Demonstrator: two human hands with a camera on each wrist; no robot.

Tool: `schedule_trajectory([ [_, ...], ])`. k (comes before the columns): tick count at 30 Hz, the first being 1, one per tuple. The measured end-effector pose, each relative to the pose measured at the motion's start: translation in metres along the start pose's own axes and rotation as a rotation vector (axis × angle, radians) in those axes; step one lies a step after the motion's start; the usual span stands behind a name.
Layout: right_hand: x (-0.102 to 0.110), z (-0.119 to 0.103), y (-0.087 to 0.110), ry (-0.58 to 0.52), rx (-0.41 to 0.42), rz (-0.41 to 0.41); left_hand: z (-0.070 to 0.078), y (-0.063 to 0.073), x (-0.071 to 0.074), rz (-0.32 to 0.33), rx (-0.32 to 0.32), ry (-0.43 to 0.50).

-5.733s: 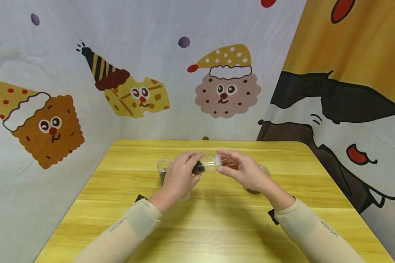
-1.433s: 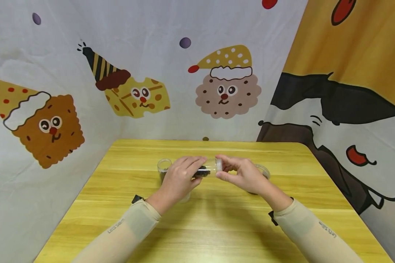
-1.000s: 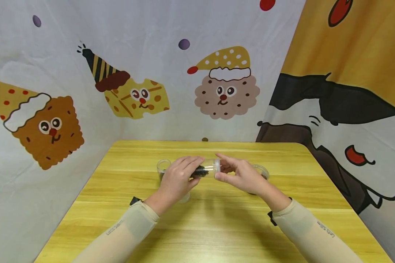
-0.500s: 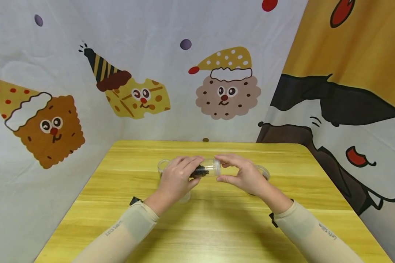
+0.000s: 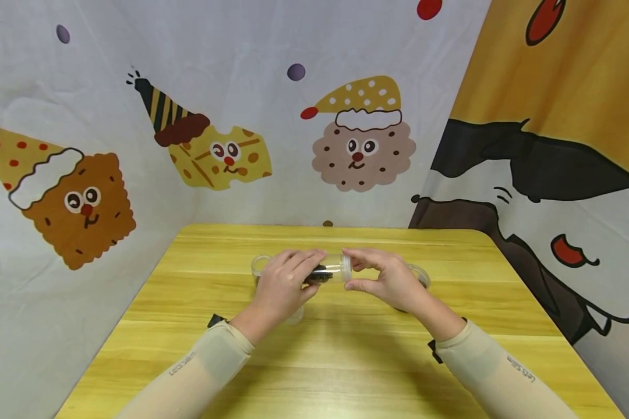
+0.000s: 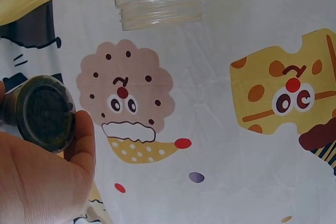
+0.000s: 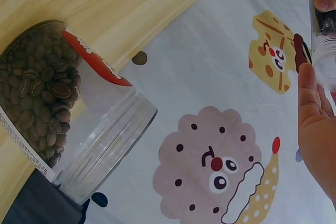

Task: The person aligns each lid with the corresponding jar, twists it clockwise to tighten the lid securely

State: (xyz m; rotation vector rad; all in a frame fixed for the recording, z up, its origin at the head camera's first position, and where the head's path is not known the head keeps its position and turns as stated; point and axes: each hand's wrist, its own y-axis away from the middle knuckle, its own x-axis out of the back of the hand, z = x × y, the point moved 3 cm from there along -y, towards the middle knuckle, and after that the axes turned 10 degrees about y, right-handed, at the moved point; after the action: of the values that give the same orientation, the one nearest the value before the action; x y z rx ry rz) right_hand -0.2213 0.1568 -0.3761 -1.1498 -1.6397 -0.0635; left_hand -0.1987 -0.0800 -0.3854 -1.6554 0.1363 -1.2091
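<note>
A small clear jar (image 5: 335,267) with dark pieces inside lies tipped sideways above the table. My left hand (image 5: 285,282) grips it round its base end, with the fingers over the top and the thumb below. In the left wrist view the jar's round dark bottom (image 6: 47,114) faces the camera. At the jar's other end is a clear lid (image 5: 347,267), with the fingertips and thumb of my right hand (image 5: 388,279) on opposite sides of its rim. The right wrist view shows those fingers at the jar's clear end (image 7: 328,64).
A lidless jar (image 5: 261,263) stands behind my left hand. Another lidless jar (image 7: 52,98), holding coffee beans under a red label, stands behind my right hand. A clear round piece (image 5: 295,316) lies by my left wrist on the wooden table (image 5: 335,361). A cartoon-printed cloth hangs behind.
The jar stays sideways in my left hand throughout. My right fingers shift their hold round the lid rim, spreading apart and settling back on it.
</note>
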Motion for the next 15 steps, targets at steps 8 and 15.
schedule_trajectory([
  [8,-0.0004,0.0004,0.0004,-0.033,-0.041,-0.024,0.0007,0.0016,-0.0016,-0.008,0.005,-0.022],
  [15,-0.0005,0.001,0.0002,-0.066,-0.059,-0.051,0.0008,0.0016,-0.0017,0.01,-0.008,-0.017],
])
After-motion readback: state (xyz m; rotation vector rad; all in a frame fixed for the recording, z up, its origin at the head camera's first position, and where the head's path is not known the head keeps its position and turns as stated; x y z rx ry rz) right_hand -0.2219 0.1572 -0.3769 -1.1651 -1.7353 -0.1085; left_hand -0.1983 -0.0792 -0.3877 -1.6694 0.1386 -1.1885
